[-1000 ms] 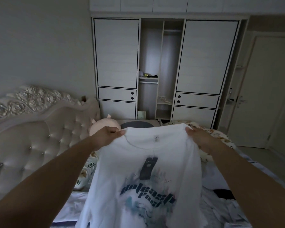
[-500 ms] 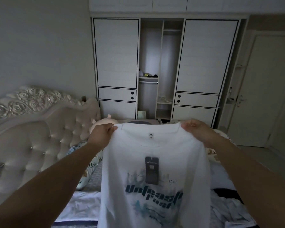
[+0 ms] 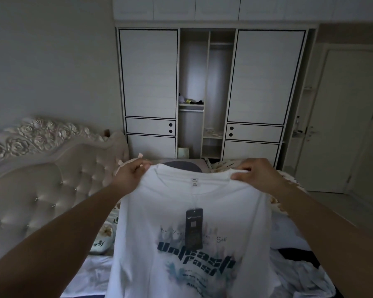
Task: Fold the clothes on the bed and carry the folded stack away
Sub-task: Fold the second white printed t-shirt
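Observation:
I hold a white T-shirt (image 3: 159,216) up in front of me over the bed (image 3: 88,274). It has a dark printed slogan on the chest and a dark hang tag (image 3: 193,227) dangling from the collar. My left hand (image 3: 130,174) pinches the left shoulder seam. My right hand (image 3: 255,176) pinches the right shoulder. The shirt hangs straight down and hides much of the bed. More white and dark clothes (image 3: 297,274) lie crumpled on the bed at the lower right.
A tufted headboard (image 3: 41,190) runs along the left. Floral pillows (image 3: 105,237) lie beside it. A white wardrobe (image 3: 211,93) with an open middle section stands beyond the bed. A closed door (image 3: 340,125) is at the right.
Both hands have held the shirt throughout. The shirt has moved nearer to me, and now hangs straighter and more evenly spread.

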Demonstrator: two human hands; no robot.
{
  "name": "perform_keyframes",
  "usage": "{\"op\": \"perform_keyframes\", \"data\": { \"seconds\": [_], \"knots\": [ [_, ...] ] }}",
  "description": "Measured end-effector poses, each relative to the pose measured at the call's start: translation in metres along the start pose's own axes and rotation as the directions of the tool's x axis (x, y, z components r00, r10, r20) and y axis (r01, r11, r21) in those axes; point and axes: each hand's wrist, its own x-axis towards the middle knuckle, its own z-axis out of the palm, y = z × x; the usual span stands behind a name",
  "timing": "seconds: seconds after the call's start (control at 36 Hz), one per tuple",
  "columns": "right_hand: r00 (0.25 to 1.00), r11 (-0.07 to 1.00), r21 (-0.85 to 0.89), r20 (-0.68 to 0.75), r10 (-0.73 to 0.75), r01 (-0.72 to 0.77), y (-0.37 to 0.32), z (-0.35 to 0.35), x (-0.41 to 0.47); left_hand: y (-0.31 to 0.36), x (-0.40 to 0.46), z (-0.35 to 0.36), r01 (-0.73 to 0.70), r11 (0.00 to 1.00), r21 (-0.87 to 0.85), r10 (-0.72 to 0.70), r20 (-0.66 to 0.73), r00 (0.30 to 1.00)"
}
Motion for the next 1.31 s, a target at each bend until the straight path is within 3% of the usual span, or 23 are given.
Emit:
{"op": "perform_keyframes", "data": {
  "seconds": [0.08,0.19,0.28,0.47,0.64,0.81,0.94,1.08,1.19,1.31],
  "knots": [
    [0.999,0.993,-0.110,0.015,-0.046,0.047,0.002,0.001,-0.001,0.001,-0.002,0.000,-0.093,0.995,0.030,0.091,0.047,0.995],
    [0.995,0.994,-0.088,-0.075,-0.065,0.058,0.004,0.003,-0.001,0.001,-0.004,0.000,-0.105,0.994,0.037,0.101,0.096,0.990],
    [0.989,1.000,-0.012,-0.146,0.006,-0.007,0.005,0.003,0.003,0.004,-0.004,0.000,-0.121,0.991,0.057,0.115,0.095,0.989],
    [0.985,0.993,0.031,-0.123,0.121,-0.118,0.010,0.004,0.009,0.010,-0.005,0.001,-0.198,0.973,0.122,0.189,0.081,0.979],
    [0.987,0.988,0.072,-0.076,0.141,-0.136,0.011,0.008,0.009,0.016,-0.006,0.007,-0.059,0.998,0.021,0.060,-0.023,0.998],
    [0.989,0.975,0.196,-0.081,0.125,-0.107,0.002,0.011,0.008,0.017,-0.006,0.011,0.162,0.982,-0.096,-0.156,0.074,0.985],
    [0.987,0.948,0.276,0.025,0.162,-0.162,-0.002,0.009,0.006,0.015,-0.007,0.014,0.147,0.979,-0.140,-0.141,0.048,0.989],
    [0.948,0.894,0.429,-0.212,0.238,-0.128,-0.003,0.023,0.003,0.009,-0.005,0.010,0.084,0.983,-0.162,-0.081,0.026,0.996],
    [0.951,0.944,0.316,-0.251,0.181,-0.096,-0.006,0.035,0.004,0.004,-0.001,0.009,0.088,0.987,-0.137,-0.091,-0.016,0.996],
    [0.997,0.989,0.145,-0.078,0.007,0.005,-0.005,0.033,0.002,-0.005,0.000,0.000,0.085,0.990,-0.117,-0.093,-0.066,0.994]
  ]
}}
